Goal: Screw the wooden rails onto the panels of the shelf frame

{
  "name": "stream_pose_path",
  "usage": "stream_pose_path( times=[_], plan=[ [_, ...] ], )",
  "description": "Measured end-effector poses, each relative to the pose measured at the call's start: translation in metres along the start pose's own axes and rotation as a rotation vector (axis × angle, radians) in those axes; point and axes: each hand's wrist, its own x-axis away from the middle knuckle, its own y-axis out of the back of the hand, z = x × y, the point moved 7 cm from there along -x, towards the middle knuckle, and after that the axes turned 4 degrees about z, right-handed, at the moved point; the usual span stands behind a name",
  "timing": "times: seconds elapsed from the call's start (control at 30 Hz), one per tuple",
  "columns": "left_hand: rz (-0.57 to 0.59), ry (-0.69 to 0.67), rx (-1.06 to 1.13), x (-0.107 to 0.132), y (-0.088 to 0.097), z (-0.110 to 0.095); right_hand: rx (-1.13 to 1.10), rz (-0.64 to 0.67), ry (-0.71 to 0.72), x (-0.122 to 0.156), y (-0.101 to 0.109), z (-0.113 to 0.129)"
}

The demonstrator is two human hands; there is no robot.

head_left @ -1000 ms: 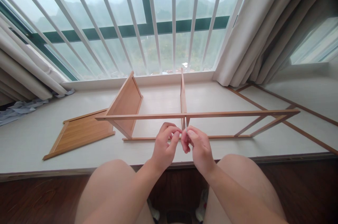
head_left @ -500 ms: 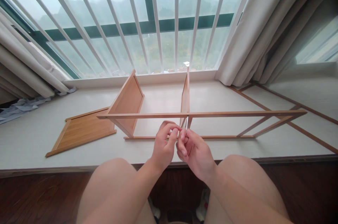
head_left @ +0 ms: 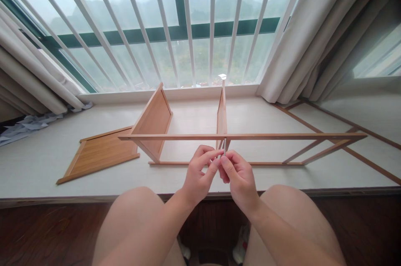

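Metal pin (head_left: 224,145), pinched by both hands (head_left: 219,168), meets wooden frame (head_left: 282,136) beside loose panel (head_left: 100,153).

Tan frame (head_left: 282,136), silver pin (head_left: 224,145), white bars (head_left: 212,28)

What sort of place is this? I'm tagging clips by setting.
Probably a room in a high-rise home: a barred window over hills, curtains, and wooden shelf parts on the wide sill.
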Motion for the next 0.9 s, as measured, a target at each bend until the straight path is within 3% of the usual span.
stream_pose_path(
  times=[0.9],
  plan=[
    [0.047, 0.032, -0.019, 0.001, -0.002, -0.001, 0.261, -0.052, 0.059, 0.0, 0.007, 0.011]
  ],
)
